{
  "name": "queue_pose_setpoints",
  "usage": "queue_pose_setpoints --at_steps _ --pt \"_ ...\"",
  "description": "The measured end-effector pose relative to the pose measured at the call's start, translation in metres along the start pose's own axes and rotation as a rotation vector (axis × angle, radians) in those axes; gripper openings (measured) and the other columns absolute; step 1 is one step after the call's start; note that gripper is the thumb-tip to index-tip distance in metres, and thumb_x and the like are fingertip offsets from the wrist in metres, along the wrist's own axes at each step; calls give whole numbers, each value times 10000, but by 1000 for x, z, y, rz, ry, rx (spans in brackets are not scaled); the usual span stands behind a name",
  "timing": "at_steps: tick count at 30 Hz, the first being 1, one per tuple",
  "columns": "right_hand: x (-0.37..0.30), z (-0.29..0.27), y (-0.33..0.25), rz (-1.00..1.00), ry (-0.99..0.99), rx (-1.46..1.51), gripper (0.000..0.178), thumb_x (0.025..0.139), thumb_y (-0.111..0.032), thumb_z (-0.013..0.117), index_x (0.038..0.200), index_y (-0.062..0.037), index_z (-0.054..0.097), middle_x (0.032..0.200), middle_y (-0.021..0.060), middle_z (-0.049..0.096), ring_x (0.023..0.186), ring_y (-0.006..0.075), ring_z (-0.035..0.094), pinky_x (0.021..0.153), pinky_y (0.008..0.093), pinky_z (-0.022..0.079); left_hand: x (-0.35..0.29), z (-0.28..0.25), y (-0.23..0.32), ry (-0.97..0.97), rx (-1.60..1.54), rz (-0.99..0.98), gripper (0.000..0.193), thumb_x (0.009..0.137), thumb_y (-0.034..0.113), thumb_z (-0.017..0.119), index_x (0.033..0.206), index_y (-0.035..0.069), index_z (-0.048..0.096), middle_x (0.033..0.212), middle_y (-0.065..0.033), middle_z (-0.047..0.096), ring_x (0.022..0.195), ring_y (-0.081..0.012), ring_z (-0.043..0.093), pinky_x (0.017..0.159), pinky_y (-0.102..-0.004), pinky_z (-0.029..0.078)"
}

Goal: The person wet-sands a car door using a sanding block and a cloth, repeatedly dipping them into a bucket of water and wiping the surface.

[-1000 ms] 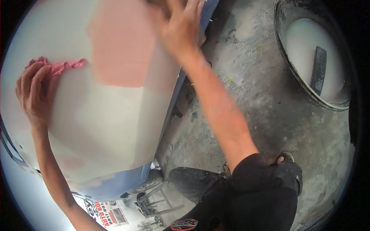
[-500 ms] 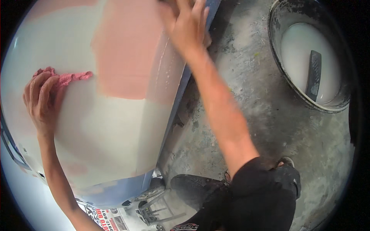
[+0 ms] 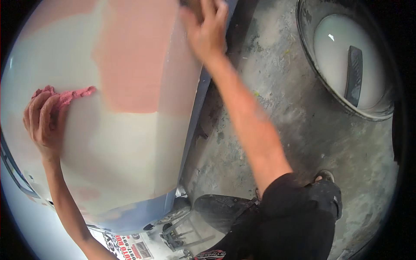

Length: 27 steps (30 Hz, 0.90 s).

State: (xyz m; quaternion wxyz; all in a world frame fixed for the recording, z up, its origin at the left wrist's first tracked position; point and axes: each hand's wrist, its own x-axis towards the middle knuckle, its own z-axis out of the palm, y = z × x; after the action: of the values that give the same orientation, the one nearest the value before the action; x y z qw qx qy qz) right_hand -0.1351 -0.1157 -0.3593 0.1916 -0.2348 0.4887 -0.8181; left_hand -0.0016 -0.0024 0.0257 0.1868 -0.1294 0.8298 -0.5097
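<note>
A pink crumpled cloth [image 3: 71, 96] is gripped in my left hand [image 3: 43, 121], which rests on the car body panel [image 3: 125, 147]. The panel is pale, with pinkish patches [image 3: 134, 65] of filler or primer across its middle. At the top of the view my right hand [image 3: 209, 34] is at the panel's right edge, fingers bent. Something dark shows between its thumb and fingers, cut off by the frame and blurred, so its kind is hidden.
On the right stands a black bucket [image 3: 318, 76] of cloudy water with a long dark block [image 3: 354, 76] in it. Below are a stained concrete floor [image 3: 303, 138], a wheel [image 3: 175, 212], a metal stand [image 3: 184, 236] and a printed banner [image 3: 125, 247].
My right hand has shifted slightly along the panel's edge. My left hand keeps its grip on the cloth. The whole view has turned a little, moving the bucket up.
</note>
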Motion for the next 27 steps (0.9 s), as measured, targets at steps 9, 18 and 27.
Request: queue_pose_setpoints --at_steps 9,18,27 --pt "-222 -18 -32 -190 -146 50 637 946 -492 696 1524 -314 497 1428 228 444 1382 451 447 1125 698 358 1 2 0 36 34 7 348 772 103 851 1102 108 738 1180 -45 703 1131 -268 656 983 -396 474" --pt "-19 11 -7 -162 105 28 633 874 -341 765 1466 -237 567 1360 304 483 1190 470 512 1034 605 399 -1 3 -4 2 60 31 356 797 81 837 1139 105 741 1210 -64 708 1148 -282 657 997 -407 489" --pt "-146 -2 -23 -213 -121 -47 646 921 -571 682 1493 -302 551 1461 269 430 1367 475 457 1168 681 283 -6 6 -3 5 44 0 352 790 83 841 1128 104 742 1205 -67 711 1140 -280 662 984 -409 493"
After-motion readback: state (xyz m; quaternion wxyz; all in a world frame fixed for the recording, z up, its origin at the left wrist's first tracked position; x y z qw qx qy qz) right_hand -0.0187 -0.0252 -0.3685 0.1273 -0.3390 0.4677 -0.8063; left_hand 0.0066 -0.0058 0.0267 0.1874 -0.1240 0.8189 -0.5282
